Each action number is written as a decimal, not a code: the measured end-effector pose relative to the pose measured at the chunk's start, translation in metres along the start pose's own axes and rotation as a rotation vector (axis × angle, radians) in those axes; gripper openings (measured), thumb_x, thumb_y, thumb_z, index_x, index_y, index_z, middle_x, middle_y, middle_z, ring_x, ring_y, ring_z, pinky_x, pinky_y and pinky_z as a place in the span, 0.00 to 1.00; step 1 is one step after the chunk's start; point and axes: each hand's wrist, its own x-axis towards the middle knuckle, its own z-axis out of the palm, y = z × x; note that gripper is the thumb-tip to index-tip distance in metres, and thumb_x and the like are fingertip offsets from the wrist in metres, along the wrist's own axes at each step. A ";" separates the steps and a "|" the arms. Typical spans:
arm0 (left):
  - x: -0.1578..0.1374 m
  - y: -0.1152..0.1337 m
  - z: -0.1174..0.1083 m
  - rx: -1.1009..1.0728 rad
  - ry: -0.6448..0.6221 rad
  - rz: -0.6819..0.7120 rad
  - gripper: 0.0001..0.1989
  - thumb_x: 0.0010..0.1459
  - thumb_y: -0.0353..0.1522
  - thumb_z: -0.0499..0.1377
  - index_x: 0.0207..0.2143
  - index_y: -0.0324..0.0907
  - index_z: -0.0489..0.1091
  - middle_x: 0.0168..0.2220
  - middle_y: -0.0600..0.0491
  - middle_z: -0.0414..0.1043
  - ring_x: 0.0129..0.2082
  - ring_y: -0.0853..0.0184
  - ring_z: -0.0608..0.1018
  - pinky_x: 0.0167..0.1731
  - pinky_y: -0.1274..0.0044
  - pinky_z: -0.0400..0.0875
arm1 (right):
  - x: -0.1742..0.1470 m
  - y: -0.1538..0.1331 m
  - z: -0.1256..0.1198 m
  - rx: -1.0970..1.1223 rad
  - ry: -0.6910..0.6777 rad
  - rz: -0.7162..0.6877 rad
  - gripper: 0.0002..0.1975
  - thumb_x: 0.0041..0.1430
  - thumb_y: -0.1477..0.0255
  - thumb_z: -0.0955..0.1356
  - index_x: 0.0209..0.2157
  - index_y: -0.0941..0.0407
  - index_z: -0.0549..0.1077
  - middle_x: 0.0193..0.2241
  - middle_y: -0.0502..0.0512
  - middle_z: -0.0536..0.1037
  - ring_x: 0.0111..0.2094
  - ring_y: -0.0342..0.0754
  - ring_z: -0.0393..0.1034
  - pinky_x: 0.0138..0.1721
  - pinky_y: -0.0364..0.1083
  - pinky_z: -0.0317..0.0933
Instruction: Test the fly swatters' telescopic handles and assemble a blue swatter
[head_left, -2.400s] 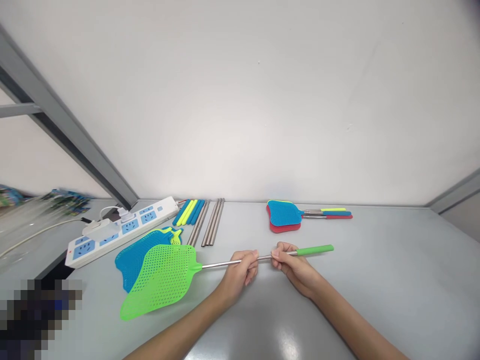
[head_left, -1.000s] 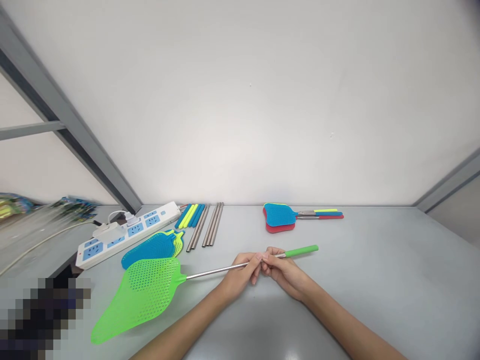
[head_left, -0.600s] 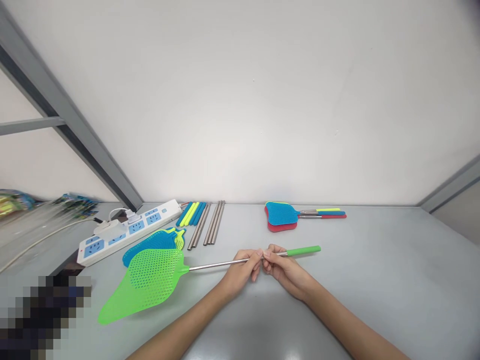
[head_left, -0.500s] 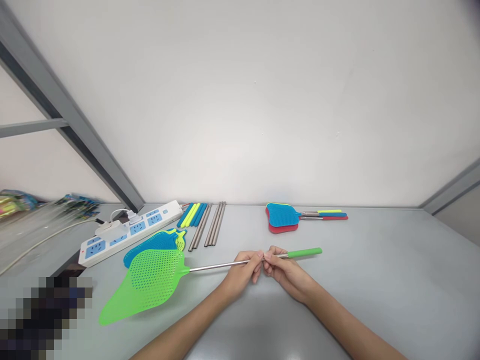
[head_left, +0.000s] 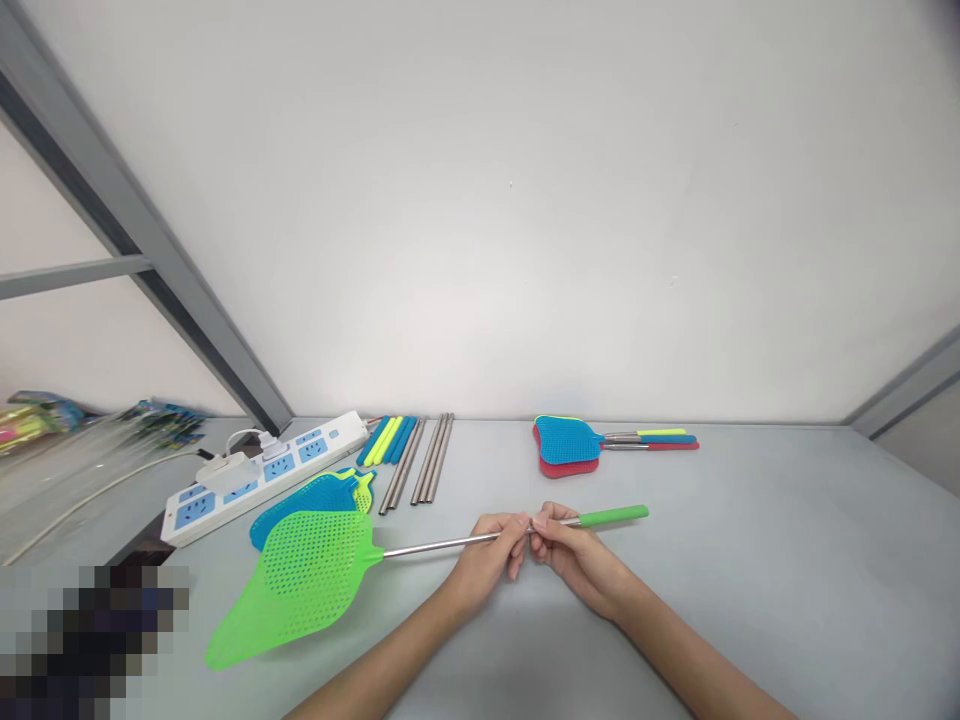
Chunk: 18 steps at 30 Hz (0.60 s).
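A green fly swatter (head_left: 322,570) lies across the front of me, its perforated head at the left and its green grip at the right. My left hand (head_left: 491,555) is closed round the metal rod, thumb on top. Close beside it, my right hand (head_left: 574,555) pinches the same rod just short of the green grip. The thumbs nearly meet mid-rod. Under the swatter's head lie blue swatter heads (head_left: 315,495) and a yellow one (head_left: 364,492). Behind them rest blue and yellow grips (head_left: 386,441) and several metal rods (head_left: 433,460).
Swatters with blue, red and yellow parts (head_left: 570,441) lie stacked near the wall. A white power strip (head_left: 262,480) with plugs and cables runs along the left. Clear plastic packaging (head_left: 112,440) sits beyond it, by a grey metal frame (head_left: 142,260).
Both hands keep their hold on the rod of the green fly swatter, nearly unmoved. The whole view has shifted slightly, so everything sits a little lower in the picture.
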 end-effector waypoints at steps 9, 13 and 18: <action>0.001 -0.001 0.000 0.003 0.021 -0.004 0.22 0.54 0.41 0.46 0.12 0.40 0.55 0.09 0.58 0.55 0.16 0.72 0.63 0.23 0.79 0.58 | -0.001 0.000 0.000 -0.002 0.013 0.004 0.07 0.50 0.74 0.66 0.21 0.58 0.66 0.20 0.50 0.68 0.24 0.41 0.58 0.30 0.43 0.50; 0.000 -0.001 0.000 0.006 0.016 0.006 0.22 0.54 0.41 0.46 0.12 0.40 0.56 0.09 0.57 0.55 0.16 0.71 0.63 0.23 0.79 0.58 | -0.001 0.001 0.000 -0.013 0.012 -0.002 0.08 0.49 0.73 0.66 0.19 0.58 0.66 0.19 0.50 0.67 0.24 0.41 0.58 0.29 0.43 0.50; 0.001 0.000 0.000 0.006 0.015 -0.002 0.22 0.54 0.41 0.46 0.12 0.39 0.57 0.10 0.57 0.56 0.16 0.72 0.62 0.23 0.79 0.58 | -0.001 0.000 0.001 -0.015 0.015 0.001 0.09 0.49 0.72 0.67 0.19 0.58 0.65 0.19 0.50 0.67 0.24 0.41 0.59 0.29 0.43 0.50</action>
